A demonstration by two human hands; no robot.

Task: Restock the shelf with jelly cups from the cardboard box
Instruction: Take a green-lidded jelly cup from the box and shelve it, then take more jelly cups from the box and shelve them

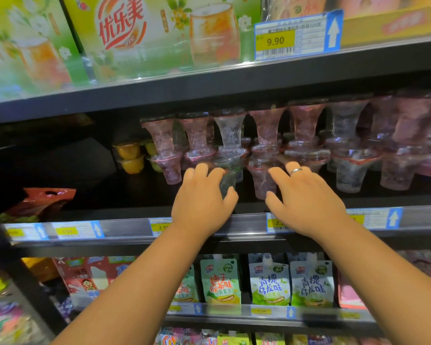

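At frame centre, left hand (202, 202) grips a clear jelly cup (228, 178) on the shelf (125, 227); right hand (306, 195), spread wide, touches a pink cup (261, 185). Best seat each upright before letting go.

I read 优乐美 in red on a green-yellow box (120, 33) on the top shelf (209, 85). The price tag (275, 41) on that shelf's front edge says 9.90. A yellow tag (161, 226) on the middle shelf (127, 227) begins 2.5. On the lower shelf (309, 317), the first pouch (220, 282) reads 柚子绿茶味. The second pouch (269, 285) and third pouch (311, 286) read 青提乌龙味.
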